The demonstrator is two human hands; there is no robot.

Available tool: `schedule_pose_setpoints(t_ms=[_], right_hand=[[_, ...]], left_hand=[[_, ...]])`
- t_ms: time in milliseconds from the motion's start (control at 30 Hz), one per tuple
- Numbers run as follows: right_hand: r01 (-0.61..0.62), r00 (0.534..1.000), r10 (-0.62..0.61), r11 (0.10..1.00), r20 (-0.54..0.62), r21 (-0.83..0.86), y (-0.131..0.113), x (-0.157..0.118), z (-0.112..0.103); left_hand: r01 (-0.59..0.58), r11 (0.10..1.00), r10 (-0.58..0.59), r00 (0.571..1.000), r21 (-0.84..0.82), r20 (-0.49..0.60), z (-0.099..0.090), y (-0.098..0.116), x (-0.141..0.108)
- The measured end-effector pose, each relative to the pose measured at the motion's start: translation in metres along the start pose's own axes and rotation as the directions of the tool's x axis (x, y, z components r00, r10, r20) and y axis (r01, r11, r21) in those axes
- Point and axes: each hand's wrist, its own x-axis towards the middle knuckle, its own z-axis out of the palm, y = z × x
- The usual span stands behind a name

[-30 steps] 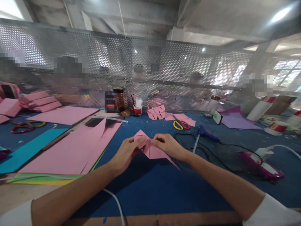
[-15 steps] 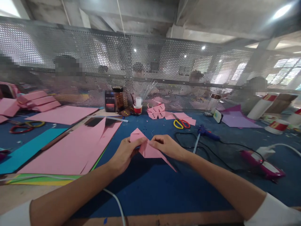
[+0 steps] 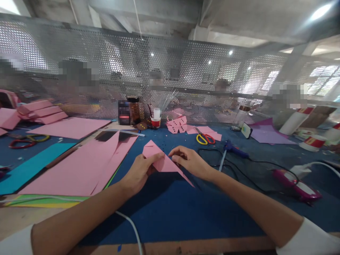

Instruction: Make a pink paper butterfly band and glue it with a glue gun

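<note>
Holding folded pink paper [image 3: 162, 161] in the left grip [image 3: 139, 170], clamping it with thumb above and fingers below, over the blue counter [image 3: 159, 212]. Versus half a second ago: opening the right grip [image 3: 192, 161] from a pinch on the paper's edge to a narrow gap between thumb and forefinger, hovering right by that edge. Failing to tell from this angle whether touching it or just clear. Also shifting the paper left and showing a flatter face than one second ago, with fewer creases visible. Leaving the scissors [image 3: 204, 139] and glue gun [image 3: 236, 150] in place.

Hiding the left fingertips and the paper's underside from view. Covering the lower end of a pale stick [image 3: 222, 159] behind the right wrist. Cutting off both white sleeves [image 3: 17, 241] at the lower corners. Not resolving the markings on a dark upright rectangle [image 3: 124, 113] beside the brown jar [image 3: 135, 112].
</note>
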Motion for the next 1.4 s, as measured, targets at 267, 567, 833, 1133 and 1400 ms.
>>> schedule_pose_setpoints(t_ms=[267,567,833,1133,1400], right_hand=[[0.294,0.956,-0.283,0.911,0.077,-0.291,-0.004,-0.014,-0.010],[0.444,0.889,-0.435,0.739,0.145,-0.507,-0.005,-0.029,-0.008],[0.467,0.877,-0.433,0.672,0.207,-0.575,0.003,-0.033,-0.004],[0.458,0.881,-0.422,0.649,0.214,-0.608,0.009,-0.032,-0.001],[0.439,0.893,-0.410,0.706,0.185,-0.556,0.008,-0.032,-0.001]], left_hand=[[-0.024,1.000,0.023,0.996,-0.015,-0.085,-0.007,0.002,0.004],[0.051,0.998,-0.051,0.998,0.021,-0.021,0.000,0.000,0.000],[0.047,0.995,-0.045,0.999,0.093,-0.021,0.001,0.000,-0.003],[0.026,0.990,-0.021,0.999,0.139,-0.034,-0.001,-0.004,-0.001],[0.007,0.980,0.001,0.999,0.200,-0.044,-0.001,-0.003,-0.002]])
